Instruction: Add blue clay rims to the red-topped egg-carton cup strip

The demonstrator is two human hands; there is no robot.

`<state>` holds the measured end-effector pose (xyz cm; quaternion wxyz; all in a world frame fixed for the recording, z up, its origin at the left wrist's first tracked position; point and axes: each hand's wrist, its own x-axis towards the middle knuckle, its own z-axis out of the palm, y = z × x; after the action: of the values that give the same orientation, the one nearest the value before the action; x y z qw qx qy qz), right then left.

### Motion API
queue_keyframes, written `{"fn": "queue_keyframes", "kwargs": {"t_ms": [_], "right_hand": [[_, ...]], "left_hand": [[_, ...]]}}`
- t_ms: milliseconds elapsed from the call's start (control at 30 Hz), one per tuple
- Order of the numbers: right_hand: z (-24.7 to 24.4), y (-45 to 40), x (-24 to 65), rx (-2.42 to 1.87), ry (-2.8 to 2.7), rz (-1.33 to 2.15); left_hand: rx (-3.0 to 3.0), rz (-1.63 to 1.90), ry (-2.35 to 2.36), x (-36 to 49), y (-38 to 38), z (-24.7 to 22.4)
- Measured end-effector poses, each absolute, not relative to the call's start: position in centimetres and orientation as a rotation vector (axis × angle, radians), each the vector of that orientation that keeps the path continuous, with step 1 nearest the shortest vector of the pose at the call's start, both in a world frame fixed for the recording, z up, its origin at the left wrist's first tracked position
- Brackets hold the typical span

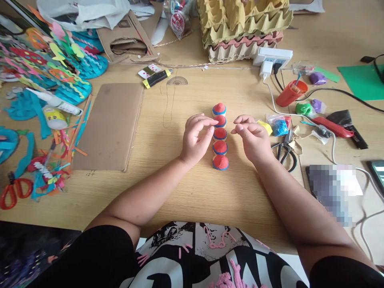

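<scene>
Several small round pieces stand in a column on the table, each with a red domed clay top and a blue rim; one is the middle red-topped piece (pixel 220 133). My left hand (pixel 198 136) is just left of the column, thumb and fingers apart, with nothing visible in it. Its fingertips overlap the edge of the second red-topped piece (pixel 220 121) from the far end; whether they touch it I cannot tell. On the right side, my right hand (pixel 253 138) has thumb and index finger brought together; anything between them is too small to make out.
A cardboard sheet (pixel 108 126) lies left, near colourful paper crafts and red-handled scissors (pixel 16 190). Egg trays (pixel 243 28) are stacked at the back beside a power strip (pixel 276 56). Pliers (pixel 285 152), clay packets, an orange cup (pixel 291 93) and cables lie right.
</scene>
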<state>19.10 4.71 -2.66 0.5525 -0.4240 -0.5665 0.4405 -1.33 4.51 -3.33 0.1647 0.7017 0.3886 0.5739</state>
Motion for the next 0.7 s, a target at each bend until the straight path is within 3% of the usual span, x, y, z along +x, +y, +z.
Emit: {"fn": "queue_keyframes", "kwargs": {"t_ms": [700], "right_hand": [[-2.93, 4.8, 19.11, -1.038, -1.322, 1.033]], "left_hand": [[2.056, 1.615, 1.107, -1.37, 4.47, -3.23]]}}
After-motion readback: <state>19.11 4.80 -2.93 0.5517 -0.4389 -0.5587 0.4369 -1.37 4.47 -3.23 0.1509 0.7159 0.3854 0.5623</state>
